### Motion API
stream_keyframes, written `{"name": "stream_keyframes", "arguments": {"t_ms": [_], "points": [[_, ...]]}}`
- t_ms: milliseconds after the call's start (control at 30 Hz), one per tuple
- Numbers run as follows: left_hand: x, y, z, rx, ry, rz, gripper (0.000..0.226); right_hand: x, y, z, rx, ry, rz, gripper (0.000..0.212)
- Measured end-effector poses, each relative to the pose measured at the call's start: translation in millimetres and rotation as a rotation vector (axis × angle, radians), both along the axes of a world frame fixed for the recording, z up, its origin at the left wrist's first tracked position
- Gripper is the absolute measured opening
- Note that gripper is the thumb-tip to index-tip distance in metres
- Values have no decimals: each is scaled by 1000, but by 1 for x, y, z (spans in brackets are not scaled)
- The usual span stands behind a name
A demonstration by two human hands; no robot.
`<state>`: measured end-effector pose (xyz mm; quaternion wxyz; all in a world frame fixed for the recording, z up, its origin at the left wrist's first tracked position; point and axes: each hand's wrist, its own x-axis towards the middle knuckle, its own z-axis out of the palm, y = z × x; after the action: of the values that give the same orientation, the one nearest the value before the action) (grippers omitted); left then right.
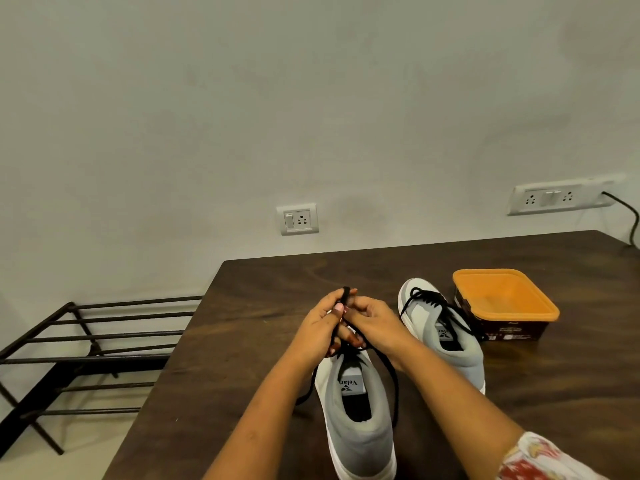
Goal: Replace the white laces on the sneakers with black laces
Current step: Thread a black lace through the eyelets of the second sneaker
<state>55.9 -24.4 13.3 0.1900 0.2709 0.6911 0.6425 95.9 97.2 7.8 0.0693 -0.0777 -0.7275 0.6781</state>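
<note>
Two grey and white sneakers stand on the dark wooden table (242,341). The near sneaker (358,420) points away from me, its front hidden under my hands. Above it my left hand (320,327) and my right hand (372,323) meet, both pinching a loop of the black lace (345,293) that sticks up between the fingers. Loose ends of that lace hang down both sides of the shoe. The far sneaker (446,336) stands to the right, laced in black.
An orange-rimmed brown plastic tub (504,303) sits right of the far sneaker, touching or nearly touching it. A black metal shoe rack (86,355) stands on the floor left of the table. Wall sockets are behind, one with a black cable (628,216) plugged in.
</note>
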Motion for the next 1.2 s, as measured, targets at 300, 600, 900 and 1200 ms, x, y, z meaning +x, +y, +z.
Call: {"name": "stream_keyframes", "arguments": {"t_ms": [300,600,900,1200], "points": [[3,2,4,-115,25,-8,35,7,-1,12,-109,-92,147,20],[1,-1,5,-169,-51,35,6,3,2,7,-44,-89,91,20],[0,0,0,-108,-161,111,12,-2,1,6,-77,-102,-120,12],[-3,-1,-5,-76,-253,129,12,2,1,10,1,-77,-49,12]]}}
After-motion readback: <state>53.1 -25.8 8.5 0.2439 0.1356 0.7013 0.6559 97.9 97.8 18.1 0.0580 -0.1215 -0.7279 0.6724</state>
